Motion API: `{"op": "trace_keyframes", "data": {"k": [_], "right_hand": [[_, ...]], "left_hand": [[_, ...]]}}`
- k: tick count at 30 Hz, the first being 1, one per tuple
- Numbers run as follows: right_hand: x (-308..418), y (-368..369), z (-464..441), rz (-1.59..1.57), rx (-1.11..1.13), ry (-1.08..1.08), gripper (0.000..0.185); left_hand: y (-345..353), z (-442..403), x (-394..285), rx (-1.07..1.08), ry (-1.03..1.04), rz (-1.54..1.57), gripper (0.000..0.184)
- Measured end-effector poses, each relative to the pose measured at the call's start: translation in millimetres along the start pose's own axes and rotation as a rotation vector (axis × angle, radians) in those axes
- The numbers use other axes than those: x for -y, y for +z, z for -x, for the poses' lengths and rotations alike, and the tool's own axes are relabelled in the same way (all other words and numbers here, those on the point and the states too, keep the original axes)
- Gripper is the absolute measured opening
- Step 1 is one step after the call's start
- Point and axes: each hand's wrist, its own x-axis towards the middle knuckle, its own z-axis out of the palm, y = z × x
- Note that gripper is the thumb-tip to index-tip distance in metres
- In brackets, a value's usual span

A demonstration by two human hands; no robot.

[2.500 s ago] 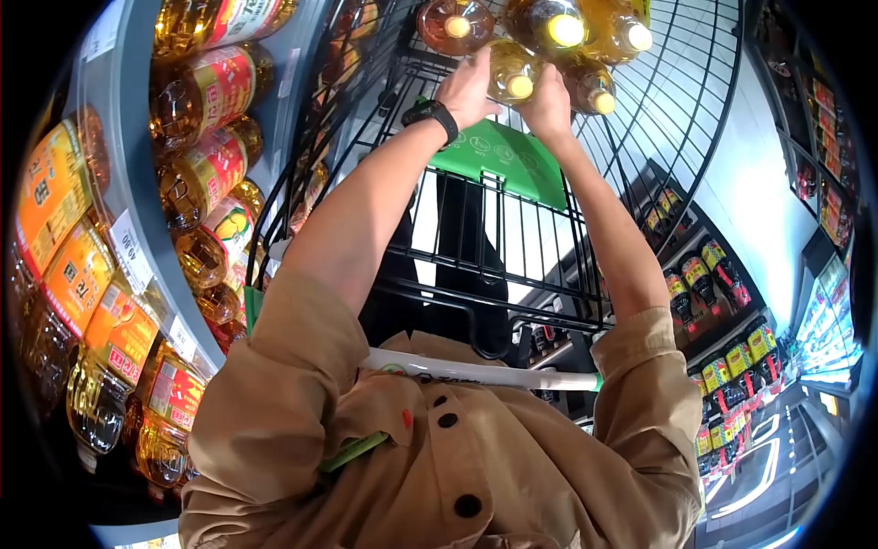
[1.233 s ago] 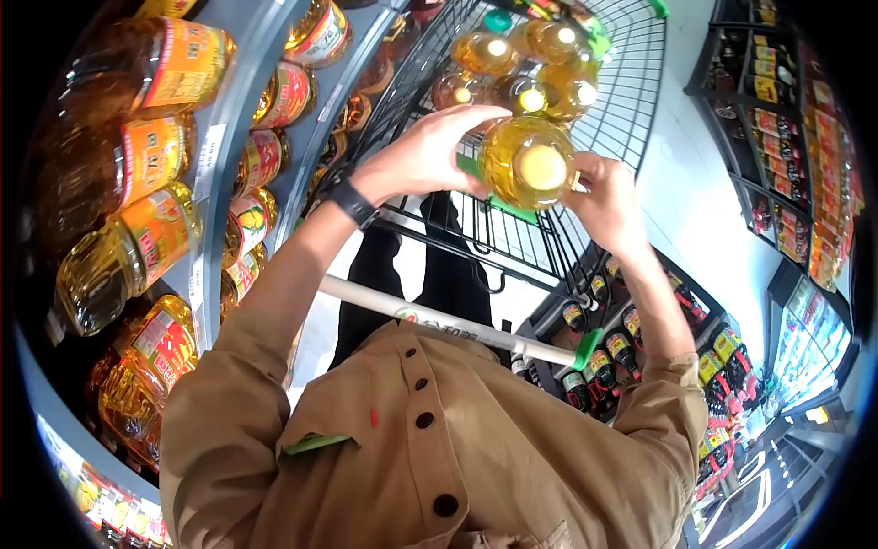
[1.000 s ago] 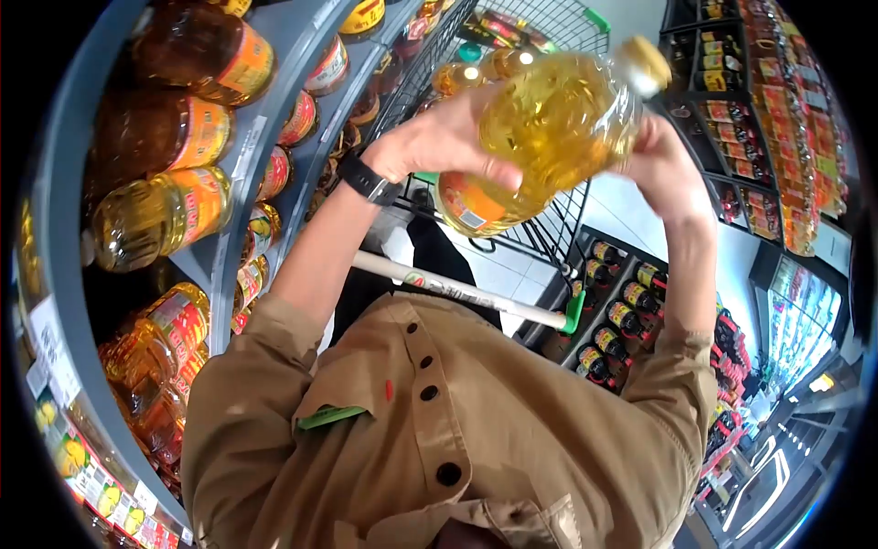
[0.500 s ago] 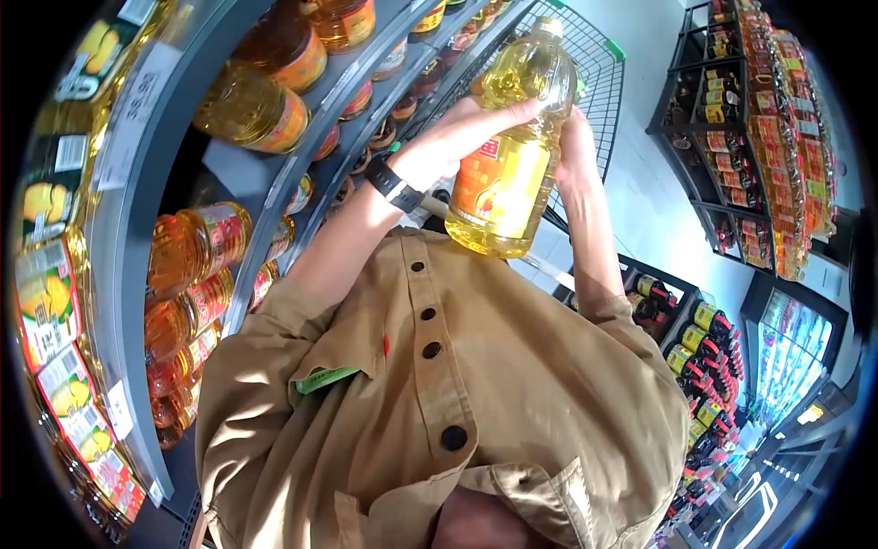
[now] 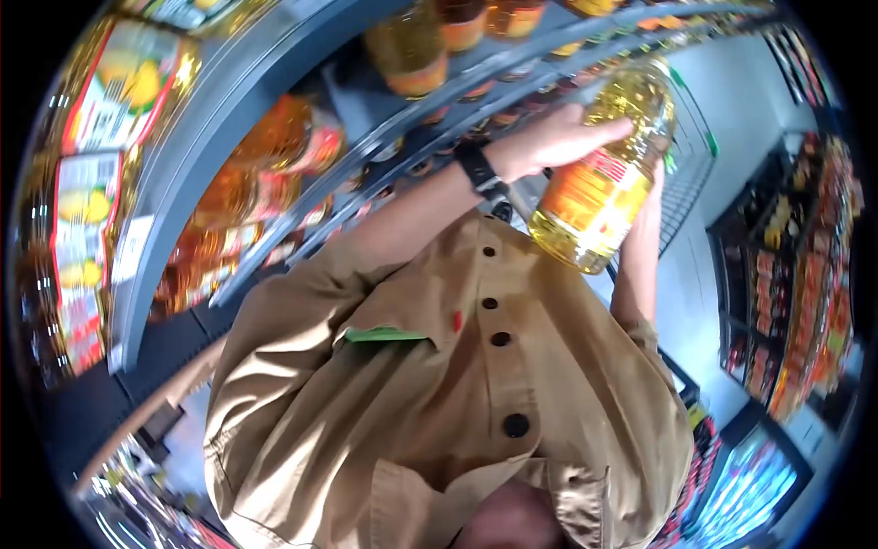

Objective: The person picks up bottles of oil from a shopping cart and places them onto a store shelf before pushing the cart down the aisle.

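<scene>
the shelf [image 5: 229,105] stands left of the bottle [image 5: 590,206]. the left hand [image 5: 562,142] grips the bottle's left side, thumb across its front, probably to steady the weight; the right hand [image 5: 655,188] is at its right side, fingers hidden, so i cannot tell their grip. the cart [image 5: 692,183] is beyond, rightward. the bottle tilts more than half a second ago.

no words or numbers can be read: the orange label [image 5: 596,194] on the bottle [image 5: 604,174], the white shelf tag [image 5: 134,245] and the yellow-fruit label [image 5: 123,90] are too blurred.
</scene>
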Motion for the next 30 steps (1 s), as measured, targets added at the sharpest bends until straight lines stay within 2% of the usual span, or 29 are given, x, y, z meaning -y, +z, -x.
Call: {"op": "trace_keyframes", "data": {"k": [2,3,5,6,8,9,10,12,13,15,18,19,20,22,24,28,30], "right_hand": [[-2,-3,-8,-0.073,0.14,0.024,0.051],[-5,6,-6,-0.034,0.066,-0.018,0.05],[-6,11,-6,-0.02,0.086,0.005,0.05],[-8,15,-4,-0.017,0.094,0.015,0.05],[-14,27,-2,0.096,-0.06,-0.032,0.049],[-15,33,-4,0.147,-0.114,-0.045,0.049],[-15,36,-6,0.201,-0.168,-0.061,0.05],[-17,42,-8,0.182,-0.094,-0.06,0.048],[-18,52,-6,0.18,-0.095,-0.055,0.048],[-18,43,-12,0.098,-0.025,-0.015,0.045],[-16,31,-20,0.303,0.178,-0.038,0.043],[-21,34,-16,0.031,0.111,0.007,0.038],[-18,42,-18,0.128,0.036,0.0,0.039],[-23,61,-3,0.593,0.162,-0.214,0.042],[-22,67,2,0.701,0.207,-0.282,0.045],[-28,56,-20,0.295,0.118,-0.038,0.044],[-28,53,-18,0.26,0.136,-0.037,0.039]], "left_hand": [[-3,-1,3,-0.172,-0.026,-0.227,0.055],[-5,-2,6,-0.215,-0.077,-0.309,0.057],[-13,-4,12,-0.293,-0.192,-0.474,0.061],[-15,-1,13,-0.306,-0.195,-0.443,0.061],[-14,1,13,-0.324,-0.205,-0.382,0.063],[-12,2,17,-0.314,-0.06,-0.186,0.062],[-11,2,21,-0.295,-0.032,-0.076,0.062],[-11,4,24,-0.251,0.032,0.135,0.061],[-11,6,19,-0.246,-0.056,0.19,0.058],[-7,8,15,-0.262,-0.072,0.233,0.056],[-6,10,14,-0.247,-0.038,0.253,0.054],[-6,11,12,-0.233,-0.014,0.25,0.053],[-8,13,9,-0.245,-0.033,0.22,0.053],[-8,18,3,-0.249,-0.07,0.168,0.053],[-14,10,19,-0.199,-0.033,0.266,0.052],[-11,12,10,-0.222,-0.103,0.284,0.049],[-10,12,9,-0.24,-0.099,0.305,0.049]]}}
